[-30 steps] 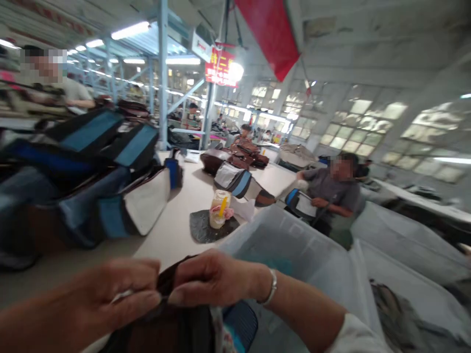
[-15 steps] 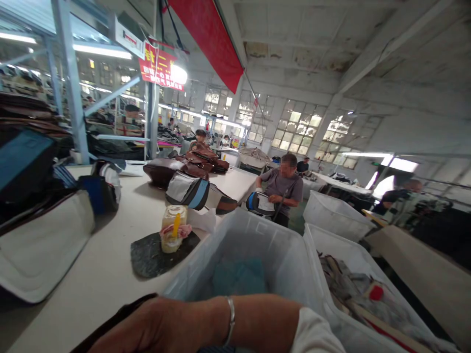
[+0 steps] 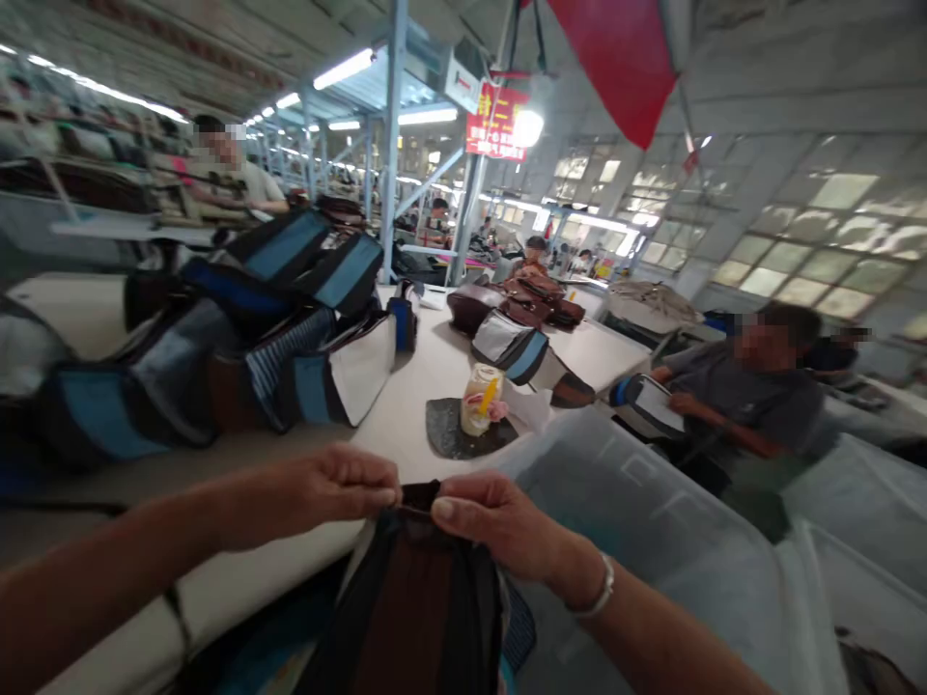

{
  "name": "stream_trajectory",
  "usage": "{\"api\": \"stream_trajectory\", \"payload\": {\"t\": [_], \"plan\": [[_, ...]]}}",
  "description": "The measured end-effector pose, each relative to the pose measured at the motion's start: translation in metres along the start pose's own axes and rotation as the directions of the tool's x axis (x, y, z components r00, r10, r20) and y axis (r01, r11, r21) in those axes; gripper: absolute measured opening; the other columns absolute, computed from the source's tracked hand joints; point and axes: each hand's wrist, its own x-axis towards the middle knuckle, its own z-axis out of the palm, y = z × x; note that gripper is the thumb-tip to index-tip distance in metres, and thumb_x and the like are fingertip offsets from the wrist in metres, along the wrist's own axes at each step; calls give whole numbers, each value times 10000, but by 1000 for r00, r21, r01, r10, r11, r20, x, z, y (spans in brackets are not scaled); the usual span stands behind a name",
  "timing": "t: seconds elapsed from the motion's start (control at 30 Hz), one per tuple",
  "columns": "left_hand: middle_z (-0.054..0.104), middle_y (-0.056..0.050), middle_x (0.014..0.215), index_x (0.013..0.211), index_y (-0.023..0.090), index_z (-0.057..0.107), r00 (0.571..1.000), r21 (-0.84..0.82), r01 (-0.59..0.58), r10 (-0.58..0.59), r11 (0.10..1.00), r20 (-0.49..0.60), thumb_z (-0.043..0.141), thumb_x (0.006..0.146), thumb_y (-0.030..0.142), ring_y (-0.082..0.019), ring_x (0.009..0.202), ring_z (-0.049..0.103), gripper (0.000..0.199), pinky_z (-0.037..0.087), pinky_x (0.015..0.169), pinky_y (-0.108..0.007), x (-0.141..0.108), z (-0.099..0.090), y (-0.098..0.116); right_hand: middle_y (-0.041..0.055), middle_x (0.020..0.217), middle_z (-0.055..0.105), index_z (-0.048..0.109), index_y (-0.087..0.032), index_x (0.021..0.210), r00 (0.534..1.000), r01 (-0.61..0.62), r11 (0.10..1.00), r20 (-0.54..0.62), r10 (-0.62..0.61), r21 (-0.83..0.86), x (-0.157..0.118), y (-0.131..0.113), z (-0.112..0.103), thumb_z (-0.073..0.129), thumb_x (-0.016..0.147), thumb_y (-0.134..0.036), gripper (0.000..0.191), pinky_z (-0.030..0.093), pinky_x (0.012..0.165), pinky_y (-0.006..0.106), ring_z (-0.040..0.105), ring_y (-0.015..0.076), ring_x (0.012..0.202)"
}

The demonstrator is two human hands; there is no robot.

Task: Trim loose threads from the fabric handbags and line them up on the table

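Observation:
A dark bag point(image 3: 412, 608) with a brown centre panel is directly before me, its lower part cut off by the frame. My left hand point(image 3: 344, 487) pinches the left end of the bag's top edge. Opposite it, my right hand point(image 3: 499, 516), with a silver bangle at the wrist, grips the right end of that edge, thumb on top. A short brown stretch of the edge shows between my fingers. Just beyond my hands, a glue jar point(image 3: 476, 410) with a yellow brush handle and a pink rag stands on a dark slab point(image 3: 443, 430).
Several striped bags point(image 3: 319, 381) are piled on the white table point(image 3: 391, 425) at left. Brown bags point(image 3: 532, 299) lie farther back. A translucent plastic bin point(image 3: 652, 492) abuts the table at right. A seated co-worker point(image 3: 774, 405) handles another bag beyond it.
My view has swung left. My left hand and the brown-panelled bag have come into sight, and both hands now hold its top edge. Earlier only my right hand showed, low in the frame.

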Motion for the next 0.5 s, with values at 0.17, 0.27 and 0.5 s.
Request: {"api": "stream_trajectory", "payload": {"t": [0.17,0.27,0.5], "plan": [[448,20,751,807,153,574,999,25,-33,34,999,-33,529,945,724,-152,731,383,590,295,651,-265,-1,6,7,-70,607,306,479,-145,662,999,-25,999,20,26,-43,-1,5,0,752,857,-586,554,132,518,239,213,58,578],[434,28,733,784,162,539,995,90,-42,50,995,-88,471,948,760,-149,713,377,624,302,637,-259,-1,15,16,-68,597,293,456,-153,639,1000,14,999,-16,-15,-39,-3,5,4,740,859,-593,568,137,513,237,207,58,570],[670,-70,1279,1247,212,672,898,-130,-165,94,978,-431,410,1033,642,-249,1213,561,548,386,1054,-329,21,17,8,-19,602,430,544,-159,629,907,247,968,-363,-212,50,-26,15,-24,743,824,-530,464,308,516,238,350,96,538]]}}
